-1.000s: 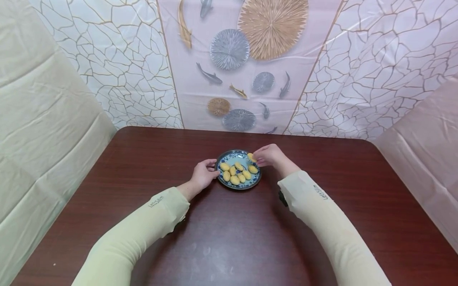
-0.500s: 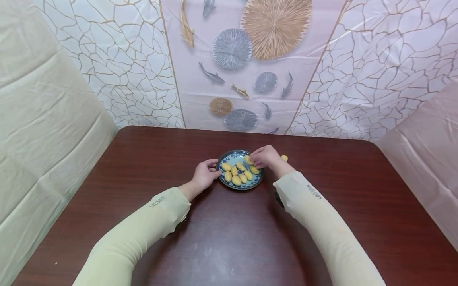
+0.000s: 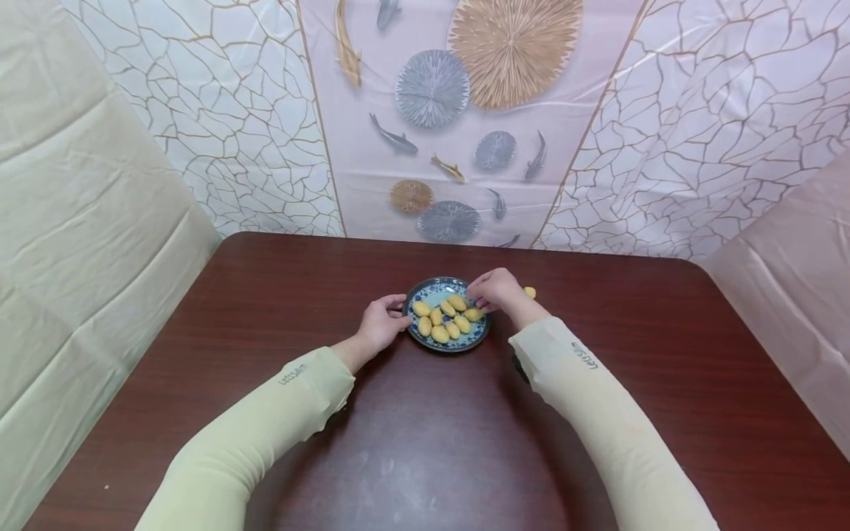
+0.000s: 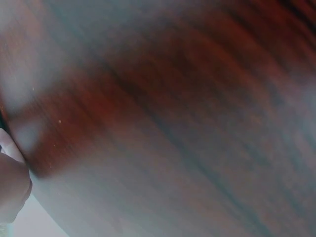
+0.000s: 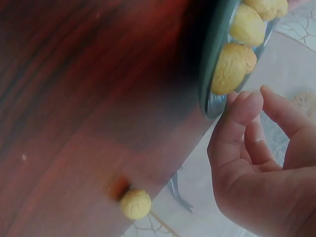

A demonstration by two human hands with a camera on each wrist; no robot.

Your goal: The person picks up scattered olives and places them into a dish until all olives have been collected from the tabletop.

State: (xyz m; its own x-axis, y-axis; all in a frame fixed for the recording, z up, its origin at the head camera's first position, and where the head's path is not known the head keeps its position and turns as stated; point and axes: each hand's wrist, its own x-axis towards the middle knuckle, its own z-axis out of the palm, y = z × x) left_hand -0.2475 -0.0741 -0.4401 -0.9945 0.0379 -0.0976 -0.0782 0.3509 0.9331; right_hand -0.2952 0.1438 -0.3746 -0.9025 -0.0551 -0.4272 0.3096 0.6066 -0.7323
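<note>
Several small yellow, oval, potato-like pieces (image 3: 440, 334) lie in a round blue-patterned plate (image 3: 434, 292). My left hand (image 3: 380, 324) holds the plate's left rim between thumb and fingers; the left wrist view catches only a corner of that hand (image 4: 14, 185). Over the plate's right rim is my right hand (image 3: 498, 287), next to a yellow piece (image 3: 457, 302) lying in the plate. In the right wrist view, the thumb and forefinger of this hand (image 5: 256, 153) stand apart with nothing between them.
One more yellow piece (image 5: 136, 204) sits on the dark red-brown wooden table (image 3: 398, 428), beyond my right wrist. A patterned cloth (image 3: 372, 199) hangs behind the table's far edge, and pale cloth (image 3: 80, 243) hangs at the left side.
My right hand has lowered a yellow piece into the plate's far right part and let go of it. The piece on the table has come into sight past the wrist. My left hand stays put.
</note>
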